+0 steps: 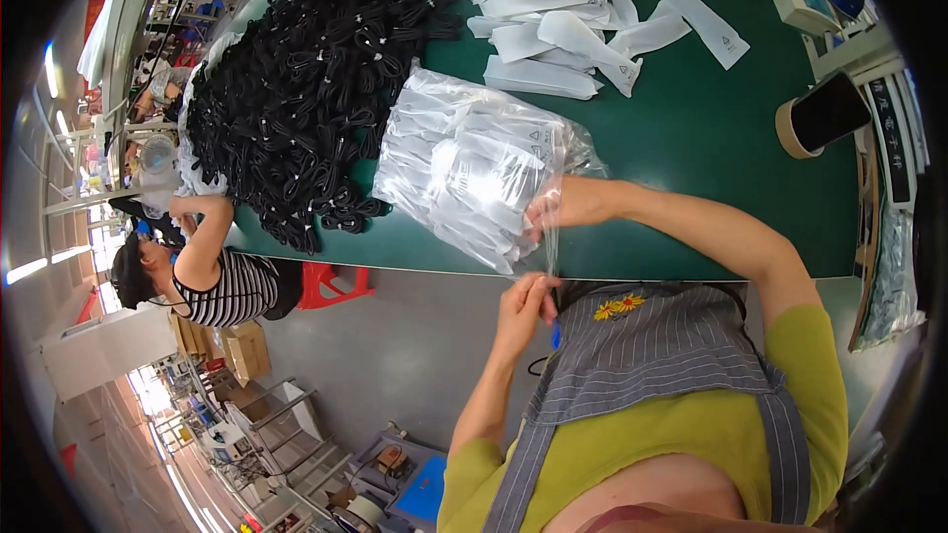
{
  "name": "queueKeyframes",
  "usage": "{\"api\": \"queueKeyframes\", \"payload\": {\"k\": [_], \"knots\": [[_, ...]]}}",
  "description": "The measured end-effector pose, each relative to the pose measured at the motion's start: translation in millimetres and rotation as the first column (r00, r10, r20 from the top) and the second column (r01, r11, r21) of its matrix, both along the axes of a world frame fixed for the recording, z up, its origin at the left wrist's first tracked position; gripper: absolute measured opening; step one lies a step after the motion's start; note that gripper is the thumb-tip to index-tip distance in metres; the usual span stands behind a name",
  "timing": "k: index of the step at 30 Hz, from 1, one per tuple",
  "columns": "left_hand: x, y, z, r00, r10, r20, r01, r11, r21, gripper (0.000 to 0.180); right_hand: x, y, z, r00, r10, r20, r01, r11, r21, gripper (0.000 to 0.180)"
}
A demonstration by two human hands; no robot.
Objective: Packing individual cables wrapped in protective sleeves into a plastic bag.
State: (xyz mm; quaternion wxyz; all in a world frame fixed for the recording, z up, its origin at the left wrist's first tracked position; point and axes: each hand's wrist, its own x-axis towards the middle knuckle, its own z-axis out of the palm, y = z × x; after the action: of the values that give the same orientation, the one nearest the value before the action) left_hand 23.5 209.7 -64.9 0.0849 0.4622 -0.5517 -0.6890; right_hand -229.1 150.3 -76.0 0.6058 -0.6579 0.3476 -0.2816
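A large clear plastic bag point(425, 153) lies on the green table near its front edge, full of flat white pouches. Its mouth faces me. My right hand point(556, 209) reaches inside that mouth, its fingers against the nearest pouches. The plastic and its glare blur those fingers, so I cannot make out whether they grip. Just off the table edge, my left hand point(523, 311) is closed in a pinch on the bag's loose rim. Something small and blue shows beside this hand. Behind the bag lies a loose pile of white pouches point(548, 5).
Bundled black cables point(306, 99) form a big heap left of the bag. On the green table point(711, 168), a black phone-like slab leans in a cardboard ring point(790, 131) at right. Another person point(212, 281) works at far left, beside a red stool point(331, 284).
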Motion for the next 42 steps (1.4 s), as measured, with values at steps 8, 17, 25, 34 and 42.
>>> {"api": "queueKeyframes", "payload": {"k": [8,17,25,34,42], "knots": [[-33,-6,19,0.891,0.414,-0.187,-0.307,0.852,0.423,0.05,-7,7,10,0.995,0.094,0.016,-0.094,0.994,0.05,0.026],[-3,-1,0,0.964,0.193,-0.184,-0.151,0.964,0.219,0.042,22,-5,11,0.999,0.04,0.025,-0.041,0.998,0.05,0.027],[-2,-3,1,0.975,0.194,-0.11,-0.176,0.972,0.152,0.037,-11,0,-4,0.959,-0.21,-0.189,0.15,0.945,-0.29,0.024],[-8,1,3,0.921,0.351,-0.169,-0.31,0.923,0.228,0.036,-18,53,13,0.703,-0.685,-0.193,0.545,0.692,-0.472,0.037],[-7,-1,-1,0.94,0.255,-0.226,-0.198,0.948,0.247,0.035,33,97,18,0.805,-0.573,0.157,0.244,0.56,0.791,0.053]]}}
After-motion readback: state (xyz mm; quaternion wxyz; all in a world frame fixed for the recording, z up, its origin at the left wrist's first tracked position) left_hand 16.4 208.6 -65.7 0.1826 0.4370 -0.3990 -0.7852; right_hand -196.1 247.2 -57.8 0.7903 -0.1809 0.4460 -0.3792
